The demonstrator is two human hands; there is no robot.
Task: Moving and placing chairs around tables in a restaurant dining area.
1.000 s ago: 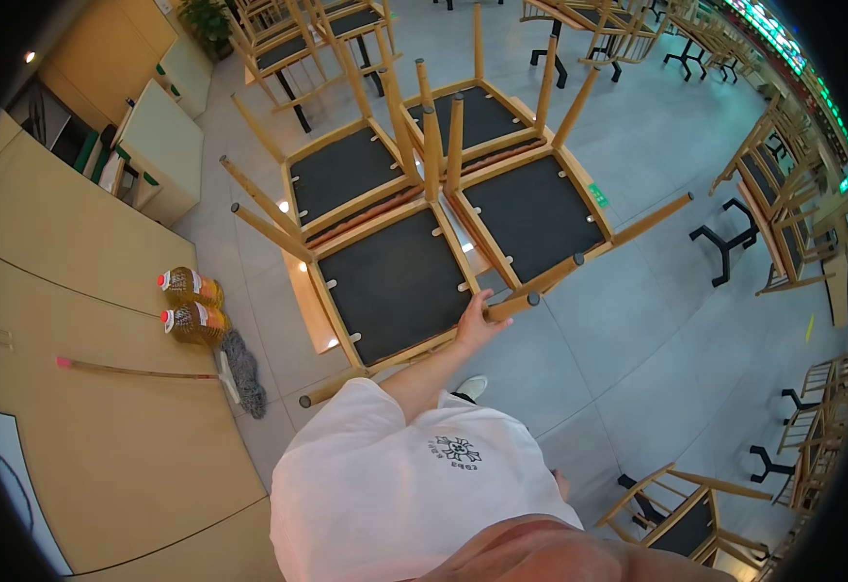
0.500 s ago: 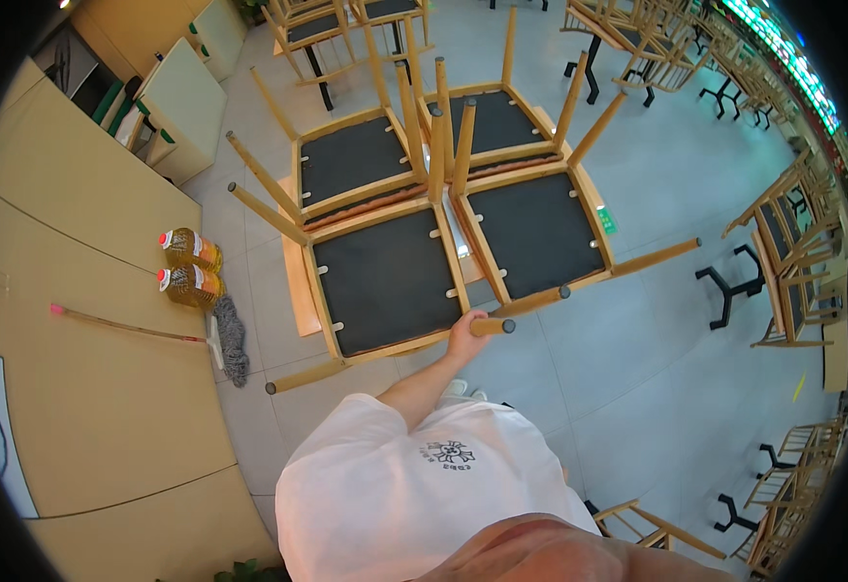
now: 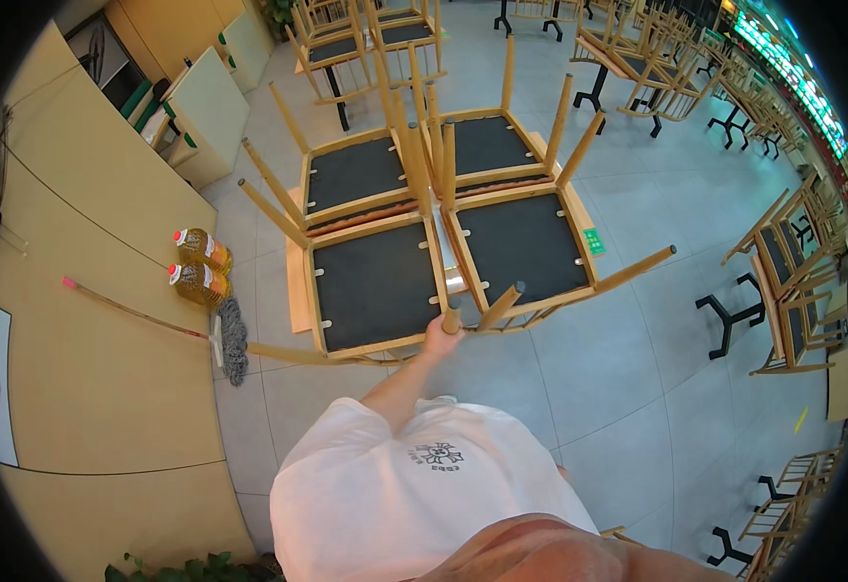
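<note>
L edge: wall [image 3: 84,388]. Mop [image 3: 230,339] leans against it; two oil bottles [image 3: 196,267] on floor [image 3: 618,388] just beside mop.

Centre: table [image 3: 295,291], only its edge showing. Four chairs [image 3: 443,223] inverted on it, seats down, legs up. All four look already up; near-R chair [image 3: 521,247] prob. last one being settled. Far tables likewise stacked w/ chairs, so room seems mostly done.

One hand [image 3: 438,339] visible, fingers wrapped closed round near leg [image 3: 455,315] at near edge of table, where near-L and near-R chairs meet. Arm reaches fwd from white shirt [image 3: 424,485]; can't say for certain which hand, reads as left.

Other hand out of view. Tabletop hidden under seats. Whether leg belongs to L or R chair hard to make out.
</note>
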